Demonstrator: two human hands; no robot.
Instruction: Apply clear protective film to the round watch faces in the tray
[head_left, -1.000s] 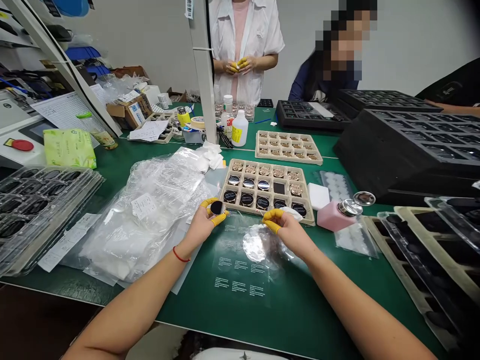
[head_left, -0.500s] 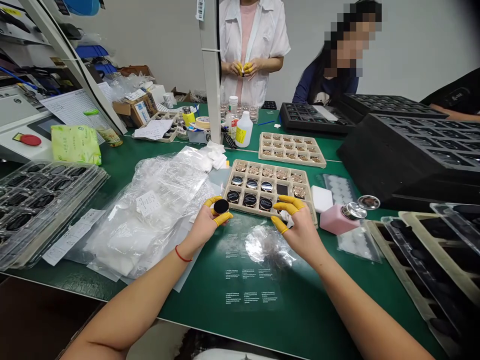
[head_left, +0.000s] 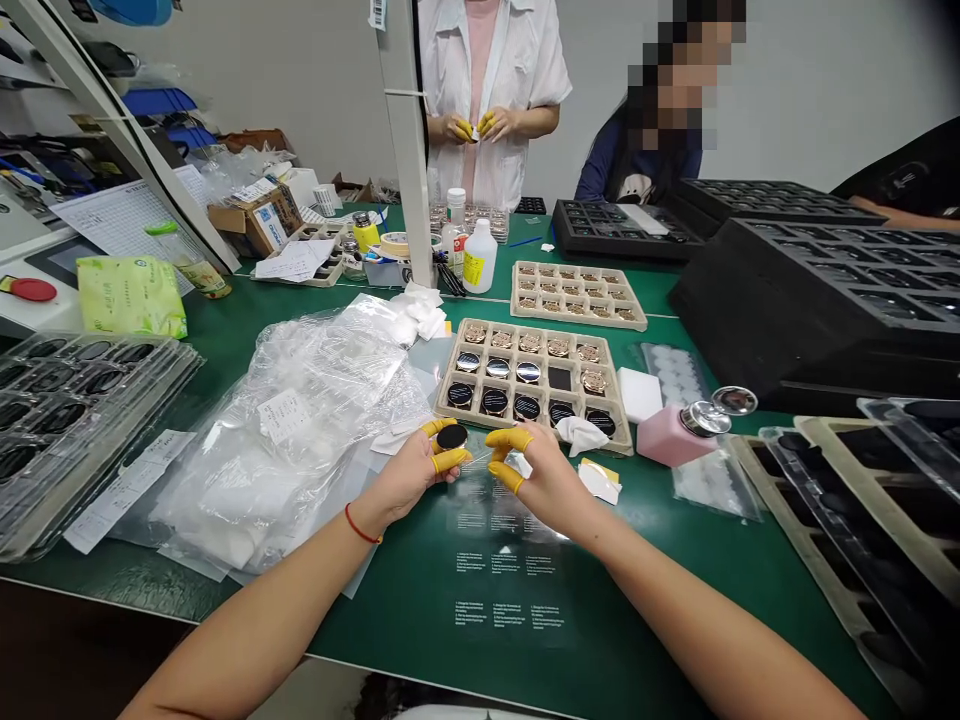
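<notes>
My left hand point(head_left: 411, 468) is closed on a round black-faced watch point(head_left: 451, 437), gripped by its edge between yellow-covered fingertips. Just to its right, my right hand point(head_left: 536, 470) is curved toward the watch, thumb and fingers apart. Something clear and shiny shows between the hands; I cannot make out what it is. Beyond them lies a beige compartment tray point(head_left: 616, 440) of watches, some gold-coloured, several with black faces carrying small printed text. One compartment shows only its dark bottom. Below my right hand are clear film sheets point(head_left: 517, 590) with blocks of white print.
A crumpled white wipe point(head_left: 582, 434) rests on the tray's front edge, near a pink pump bottle point(head_left: 675, 436). Plastic bags point(head_left: 247, 470) lie left. Black foam trays point(head_left: 795, 330) stand right. Farther back are a second watch tray point(head_left: 577, 318), a white bottle point(head_left: 480, 258) and two people.
My right hand has moved left, away from the tray, to beside the watch. Black-faced watches and the white wipe at the tray's near right are now uncovered. My left hand has shifted slightly nearer.
</notes>
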